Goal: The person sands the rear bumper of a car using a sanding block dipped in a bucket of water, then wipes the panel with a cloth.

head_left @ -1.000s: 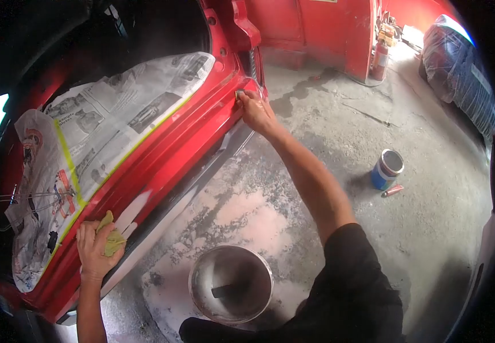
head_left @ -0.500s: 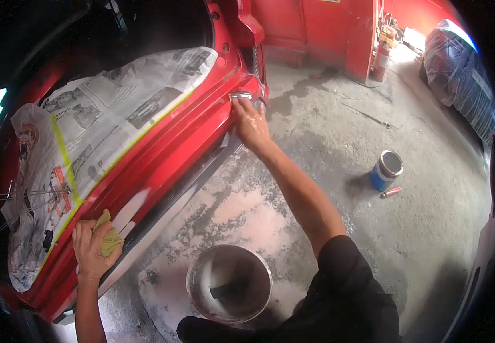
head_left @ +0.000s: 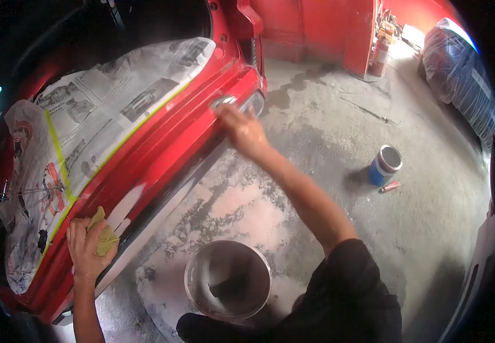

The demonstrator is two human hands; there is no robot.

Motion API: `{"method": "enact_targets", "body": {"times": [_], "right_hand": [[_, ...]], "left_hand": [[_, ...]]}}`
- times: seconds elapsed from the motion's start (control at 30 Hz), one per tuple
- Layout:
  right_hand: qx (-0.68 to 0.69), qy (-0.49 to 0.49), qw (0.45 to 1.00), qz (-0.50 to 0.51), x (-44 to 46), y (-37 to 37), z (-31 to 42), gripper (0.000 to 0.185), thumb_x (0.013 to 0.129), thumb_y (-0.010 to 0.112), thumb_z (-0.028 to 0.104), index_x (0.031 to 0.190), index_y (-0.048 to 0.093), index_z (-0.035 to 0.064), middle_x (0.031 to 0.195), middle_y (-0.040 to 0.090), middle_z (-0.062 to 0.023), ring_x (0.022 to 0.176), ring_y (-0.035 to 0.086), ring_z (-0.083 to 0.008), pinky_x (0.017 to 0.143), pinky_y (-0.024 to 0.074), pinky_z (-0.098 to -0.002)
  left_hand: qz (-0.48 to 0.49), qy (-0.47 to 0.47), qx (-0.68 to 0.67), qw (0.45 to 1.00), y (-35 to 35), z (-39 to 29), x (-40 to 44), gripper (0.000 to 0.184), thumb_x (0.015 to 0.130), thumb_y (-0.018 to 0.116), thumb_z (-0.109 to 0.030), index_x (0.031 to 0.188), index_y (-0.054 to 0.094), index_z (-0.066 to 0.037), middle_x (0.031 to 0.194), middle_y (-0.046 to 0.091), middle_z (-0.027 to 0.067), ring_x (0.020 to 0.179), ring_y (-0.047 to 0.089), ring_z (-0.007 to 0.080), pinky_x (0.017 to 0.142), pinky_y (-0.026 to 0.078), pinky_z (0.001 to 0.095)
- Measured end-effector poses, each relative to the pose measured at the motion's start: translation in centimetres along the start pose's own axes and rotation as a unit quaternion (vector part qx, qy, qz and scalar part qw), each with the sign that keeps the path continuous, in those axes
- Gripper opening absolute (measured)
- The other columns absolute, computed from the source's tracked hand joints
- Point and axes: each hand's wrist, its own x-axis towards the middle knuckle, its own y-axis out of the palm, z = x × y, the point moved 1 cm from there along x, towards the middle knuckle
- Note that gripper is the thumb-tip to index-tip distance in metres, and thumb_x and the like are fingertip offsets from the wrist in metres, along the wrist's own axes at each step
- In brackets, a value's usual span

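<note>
My left hand (head_left: 86,247) is closed around a crumpled yellow-green cloth (head_left: 106,240) and rests on the red car door sill (head_left: 161,151). Beside the cloth, pale patches (head_left: 128,204) show on the red paint. Toward the far end of the sill, my right hand (head_left: 243,132) is closed over a small grey, shiny-looking pad (head_left: 224,101), pressed near the paint. Motion blurs those fingers, and the pad's exact kind cannot be made out. Newspaper (head_left: 116,91) covers the car's opening above the sill, edged with yellow tape (head_left: 58,143).
A round bucket (head_left: 189,271) with a dark piece inside stands on the powder-marked floor near me. To the right are a blue can (head_left: 380,171) and a small red tube (head_left: 390,187). A fire extinguisher (head_left: 380,57) and a plastic-wrapped object (head_left: 459,80) stand farther back.
My right hand has slid the grey pad a little left and down along the sill. My left hand keeps its hold on the cloth; the view has shifted slightly.
</note>
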Motion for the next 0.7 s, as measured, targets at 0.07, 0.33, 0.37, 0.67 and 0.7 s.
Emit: {"method": "enact_targets", "body": {"times": [0.07,0.33,0.37,0.67,0.7], "right_hand": [[0.045,0.122,0.991,-0.004,2.3,0.2,-4.3,0.056,0.087,0.063,0.005,0.141,0.056,0.0135,0.133,0.061,-0.0087,0.128,0.058,-0.0261,0.111,0.0355,-0.0679],[0.039,0.031,0.999,-0.012,1.2,-0.7,-0.3,0.053,0.09,0.065,0.01,0.142,0.055,0.0117,0.132,0.06,-0.0088,0.128,0.058,-0.0283,0.11,0.0352,-0.071],[0.031,0.093,0.995,-0.002,2.4,-0.1,-2.5,0.055,0.091,0.063,0.01,0.145,0.054,0.012,0.135,0.059,-0.0082,0.129,0.058,-0.0283,0.109,0.0343,-0.0733],[0.026,0.111,0.993,0.033,2.7,-0.9,-2.9,0.051,0.093,0.06,0.01,0.143,0.056,0.0159,0.143,0.056,-0.0088,0.13,0.058,-0.0308,0.106,0.0477,-0.0576],[0.084,0.129,0.988,0.012,3.4,-0.2,-5.5,0.05,0.093,0.057,0.007,0.142,0.056,0.0119,0.142,0.056,-0.0134,0.126,0.06,-0.0361,0.101,0.0514,-0.053]], "left_hand": [[-0.004,0.002,0.001,1.0,-0.1,0.0,0.3,0.055,0.065,0.082,-0.019,0.116,0.065,-0.008,0.113,0.056,0.0188,0.103,0.055,0.0412,0.091,0.044,0.0547],[0.003,-0.008,0.003,1.0,0.0,-0.1,-0.1,0.055,0.066,0.082,-0.022,0.117,0.066,-0.008,0.113,0.056,0.0184,0.104,0.055,0.0403,0.091,0.044,0.0542],[0.001,-0.009,0.006,1.0,-0.1,-0.1,0.1,0.055,0.065,0.082,-0.021,0.116,0.066,-0.007,0.113,0.056,0.0188,0.104,0.055,0.0409,0.092,0.044,0.0545],[-0.001,-0.008,-0.002,1.0,-0.2,-0.3,0.3,0.053,0.066,0.082,-0.021,0.115,0.067,-0.007,0.111,0.057,0.0185,0.103,0.055,0.0402,0.091,0.045,0.0544],[-0.005,-0.008,0.005,1.0,-0.2,-0.1,0.4,0.053,0.067,0.081,-0.024,0.115,0.067,-0.008,0.111,0.057,0.0178,0.102,0.055,0.0397,0.09,0.045,0.054]]}}
